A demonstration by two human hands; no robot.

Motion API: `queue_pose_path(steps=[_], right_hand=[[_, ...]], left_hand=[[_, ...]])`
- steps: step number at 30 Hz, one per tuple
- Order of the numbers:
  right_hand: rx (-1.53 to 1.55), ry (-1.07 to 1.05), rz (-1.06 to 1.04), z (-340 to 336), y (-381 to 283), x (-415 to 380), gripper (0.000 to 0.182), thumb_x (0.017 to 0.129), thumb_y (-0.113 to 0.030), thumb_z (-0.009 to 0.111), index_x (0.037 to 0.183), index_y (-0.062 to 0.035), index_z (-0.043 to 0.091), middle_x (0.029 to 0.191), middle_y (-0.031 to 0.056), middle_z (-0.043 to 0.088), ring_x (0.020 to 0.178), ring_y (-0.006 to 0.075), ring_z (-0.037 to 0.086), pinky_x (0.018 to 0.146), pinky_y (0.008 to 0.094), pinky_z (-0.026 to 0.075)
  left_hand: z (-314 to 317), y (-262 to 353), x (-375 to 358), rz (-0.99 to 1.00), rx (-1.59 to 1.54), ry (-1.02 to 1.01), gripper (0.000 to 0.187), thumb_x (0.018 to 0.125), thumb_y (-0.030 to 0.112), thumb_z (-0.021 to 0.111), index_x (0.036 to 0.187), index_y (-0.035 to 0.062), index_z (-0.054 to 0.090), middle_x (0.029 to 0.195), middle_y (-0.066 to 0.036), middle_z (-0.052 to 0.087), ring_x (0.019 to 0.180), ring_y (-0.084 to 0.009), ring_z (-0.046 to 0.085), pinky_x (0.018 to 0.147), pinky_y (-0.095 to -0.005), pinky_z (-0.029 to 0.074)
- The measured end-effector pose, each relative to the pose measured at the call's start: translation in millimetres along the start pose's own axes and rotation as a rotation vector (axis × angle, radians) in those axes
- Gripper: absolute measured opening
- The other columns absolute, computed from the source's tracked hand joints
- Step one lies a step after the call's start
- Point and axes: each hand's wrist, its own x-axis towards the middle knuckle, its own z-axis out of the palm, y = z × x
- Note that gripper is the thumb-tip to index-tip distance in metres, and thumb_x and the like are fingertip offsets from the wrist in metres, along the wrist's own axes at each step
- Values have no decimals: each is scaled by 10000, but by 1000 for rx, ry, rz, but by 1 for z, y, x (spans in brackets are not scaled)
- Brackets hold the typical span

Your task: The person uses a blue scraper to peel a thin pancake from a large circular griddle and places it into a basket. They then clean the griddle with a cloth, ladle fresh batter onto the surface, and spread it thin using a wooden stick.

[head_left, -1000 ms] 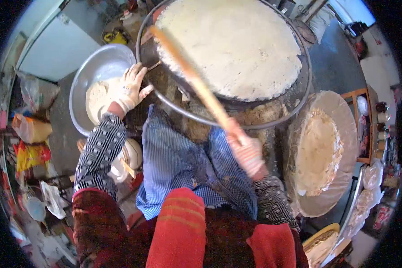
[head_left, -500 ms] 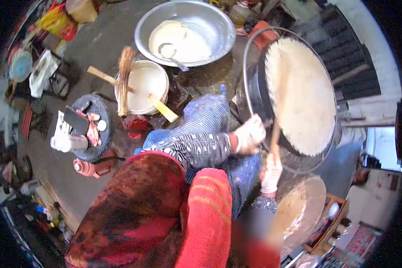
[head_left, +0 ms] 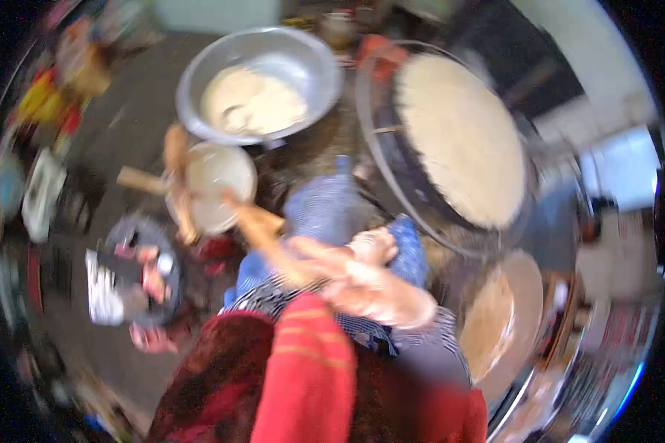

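Observation:
My right hand (head_left: pixel 384 294), in a pale thin glove, is smeared by motion in front of my lap. It is closed on a long flat wooden spatula (head_left: pixel 273 251), whose far end points at the white bucket (head_left: pixel 250 177). My left hand (head_left: pixel 374 245), also gloved, lies just beyond it near my knee, its fingers curled in with nothing visible in them. Inside the bucket is whitish liquid, and a bundled-stick brush (head_left: pixel 177 159) and wooden handles lie across its rim. To the right, a round griddle (head_left: pixel 440 196) carries a wide pale layer of batter (head_left: pixel 465 140).
Behind the bucket stands a large metal basin (head_left: pixel 321 81) of pale batter with a ladle (head_left: pixel 236 118). A metal ring (head_left: pixel 366 125) surrounds the griddle. At lower right sits a round tray (head_left: pixel 521 317) with brownish crumbs; a small round stool (head_left: pixel 162 310) holding items is at left.
My right hand has swung left with the wooden spatula, from the griddle to in front of my lap. The view has turned, shifting the griddle and basin leftward. My left hand stays near my knee.

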Motion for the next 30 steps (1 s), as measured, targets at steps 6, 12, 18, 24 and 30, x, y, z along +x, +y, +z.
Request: queue_pose_path(steps=[6,12,18,24,30], right_hand=[[-588,857,-170,-21,90,-20,245,858,-179,673,1048,-25,654,849,122,681,752,216,670,692,324,533],[-1028,1692,192,0,163,-176,551,820,-294,648,1298,-65,499,1369,221,468,1280,366,440,1065,443,351],[-576,2174,851,59,292,-331,726,811,-468,632,1314,24,453,1374,257,446,1286,400,420,1069,466,341],[-152,2375,1314,98,351,-430,986,765,-622,618,1483,-68,230,1514,235,239,1395,389,233,1096,588,171],[-205,2234,1419,89,379,-399,912,783,-473,651,1478,-50,239,1473,257,298,1377,413,269,1108,595,171]], left_hand=[[9,-41,5,301,355,140,269,920,237,472,926,1,601,983,-192,619,867,-387,579,785,-484,438],[-11,-35,9,38,-46,65,330,971,246,519,1070,-52,620,1032,-201,640,951,-344,604,863,-411,468],[-17,-3,22,183,-49,37,294,979,241,506,1067,-21,607,998,-166,633,899,-277,587,850,-384,466],[-93,-8,48,270,365,141,255,969,161,497,1096,-37,598,1095,-203,595,1022,-329,559,927,-409,438],[-103,-49,30,116,820,93,376,911,246,571,1176,-19,555,1210,-246,538,1139,-412,499,969,-471,409]])
